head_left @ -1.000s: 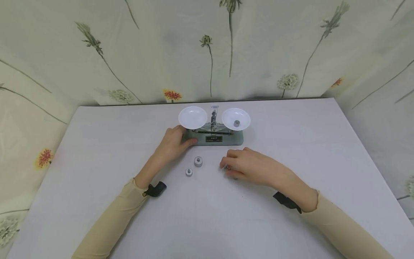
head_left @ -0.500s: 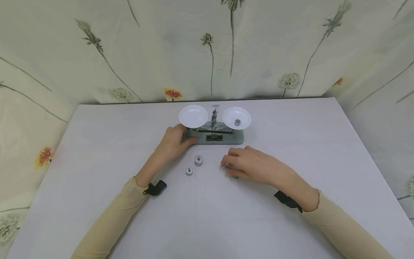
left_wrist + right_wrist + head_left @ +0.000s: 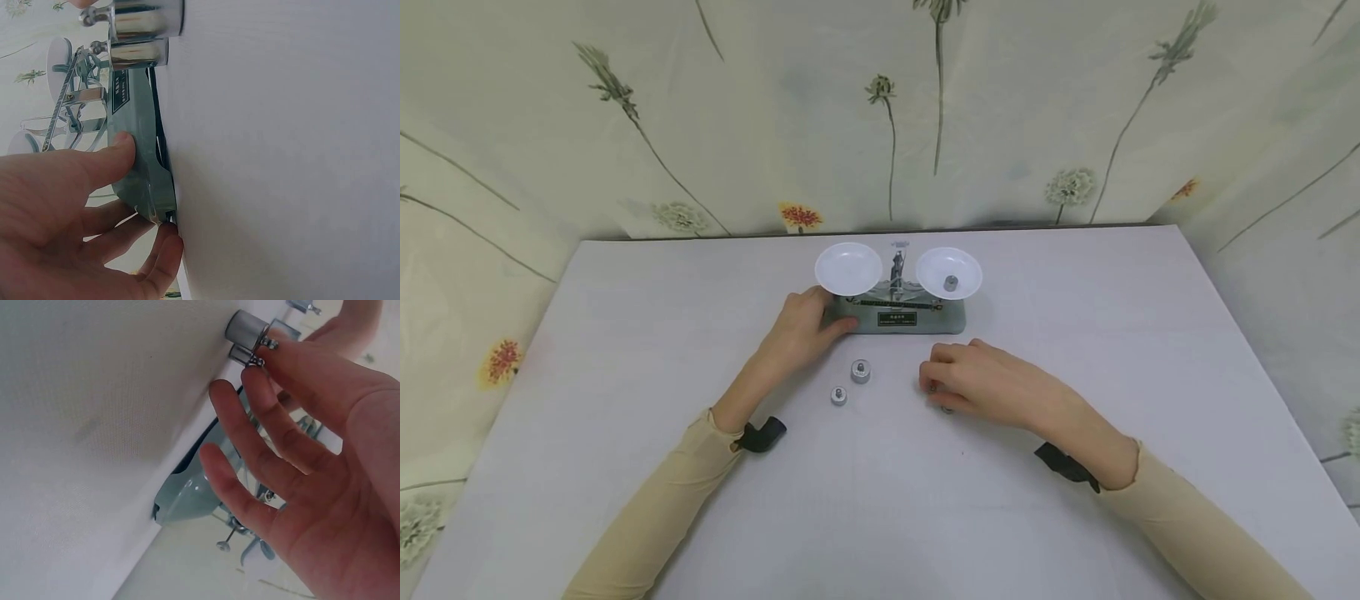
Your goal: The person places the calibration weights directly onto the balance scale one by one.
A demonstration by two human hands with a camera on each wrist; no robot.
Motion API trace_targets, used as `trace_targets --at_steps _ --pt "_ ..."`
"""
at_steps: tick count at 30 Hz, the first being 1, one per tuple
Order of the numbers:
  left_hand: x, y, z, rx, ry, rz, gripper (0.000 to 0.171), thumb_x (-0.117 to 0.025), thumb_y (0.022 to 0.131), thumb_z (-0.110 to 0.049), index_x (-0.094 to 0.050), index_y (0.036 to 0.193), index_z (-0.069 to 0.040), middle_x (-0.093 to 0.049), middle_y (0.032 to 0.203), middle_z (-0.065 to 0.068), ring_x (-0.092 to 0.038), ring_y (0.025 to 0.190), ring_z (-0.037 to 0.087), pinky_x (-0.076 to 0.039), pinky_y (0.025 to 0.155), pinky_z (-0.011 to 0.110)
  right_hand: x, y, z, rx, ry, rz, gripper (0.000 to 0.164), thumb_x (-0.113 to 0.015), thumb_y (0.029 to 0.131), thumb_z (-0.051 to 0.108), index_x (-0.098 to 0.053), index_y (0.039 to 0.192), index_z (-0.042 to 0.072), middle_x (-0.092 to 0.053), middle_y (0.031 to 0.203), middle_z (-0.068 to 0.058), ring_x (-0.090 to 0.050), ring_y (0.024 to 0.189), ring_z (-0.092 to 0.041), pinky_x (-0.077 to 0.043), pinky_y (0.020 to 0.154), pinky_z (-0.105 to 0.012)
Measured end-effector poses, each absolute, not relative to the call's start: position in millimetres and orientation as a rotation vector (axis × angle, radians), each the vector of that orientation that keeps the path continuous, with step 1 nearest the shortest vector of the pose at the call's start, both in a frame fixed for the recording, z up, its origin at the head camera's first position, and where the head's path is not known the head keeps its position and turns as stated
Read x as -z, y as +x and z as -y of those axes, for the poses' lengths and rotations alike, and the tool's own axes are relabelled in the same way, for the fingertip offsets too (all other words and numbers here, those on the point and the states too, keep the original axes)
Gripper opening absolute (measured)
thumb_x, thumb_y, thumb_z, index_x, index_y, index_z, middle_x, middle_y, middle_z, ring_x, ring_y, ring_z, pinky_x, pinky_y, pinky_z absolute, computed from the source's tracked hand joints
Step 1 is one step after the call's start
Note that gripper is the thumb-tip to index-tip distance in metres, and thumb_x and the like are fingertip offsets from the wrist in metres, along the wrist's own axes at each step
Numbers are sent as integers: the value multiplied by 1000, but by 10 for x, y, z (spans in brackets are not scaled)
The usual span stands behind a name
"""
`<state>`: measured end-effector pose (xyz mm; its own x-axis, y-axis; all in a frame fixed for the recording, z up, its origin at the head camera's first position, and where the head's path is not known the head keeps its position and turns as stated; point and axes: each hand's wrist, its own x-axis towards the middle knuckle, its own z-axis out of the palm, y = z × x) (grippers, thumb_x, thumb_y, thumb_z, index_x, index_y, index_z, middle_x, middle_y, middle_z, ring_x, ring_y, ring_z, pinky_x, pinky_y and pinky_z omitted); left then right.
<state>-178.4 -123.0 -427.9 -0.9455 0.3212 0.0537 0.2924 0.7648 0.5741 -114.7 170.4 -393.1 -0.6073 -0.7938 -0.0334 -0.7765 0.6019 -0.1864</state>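
A small balance scale with a green-grey base (image 3: 917,323) stands at the back of the table, and two white pans top it. My left hand (image 3: 801,333) grips the base's left end, thumb on the front face and fingers round the end. One small metal weight (image 3: 951,283) sits in the right pan (image 3: 931,265); the left pan (image 3: 848,268) holds nothing. My right hand (image 3: 981,379), in front of the scale, pinches the knob of a small weight (image 3: 240,355) between thumb and index finger. Another, larger weight (image 3: 245,329) stands beside it, partly hidden by the thumb in the head view.
Two more metal weights, a larger one (image 3: 861,372) and a smaller one (image 3: 838,396), stand on the white table (image 3: 880,517) between my hands. A flower-patterned cloth (image 3: 737,125) hangs behind the table's back edge.
My right hand's fingertips have shifted slightly right and drawn closer around the small weight. The left hand keeps its grip on the scale, and the loose weights stay in place.
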Motion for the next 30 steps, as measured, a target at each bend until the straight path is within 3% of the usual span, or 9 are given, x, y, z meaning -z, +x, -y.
trace_targets --at_steps 19,30 --pt "4264 -1775 1224 -918 499 -2902 51 -77 100 -33 -65 134 3 -76 126 22 -66 106 35 -48 107 56 3950 -1145 -1682 176 -1326 -2727 12 -82 97 22 -73 105 21 -69 98 5 -62 84 -10 -51 78 -34" --pt "4274 -1780 1225 -910 500 -2912 47 -78 100 -34 -67 127 4 -76 118 22 -60 96 32 -50 98 54 3987 -1150 -1674 156 -1323 -2744 12 -82 96 22 -73 104 21 -69 95 6 -62 86 -12 -51 79 -35"
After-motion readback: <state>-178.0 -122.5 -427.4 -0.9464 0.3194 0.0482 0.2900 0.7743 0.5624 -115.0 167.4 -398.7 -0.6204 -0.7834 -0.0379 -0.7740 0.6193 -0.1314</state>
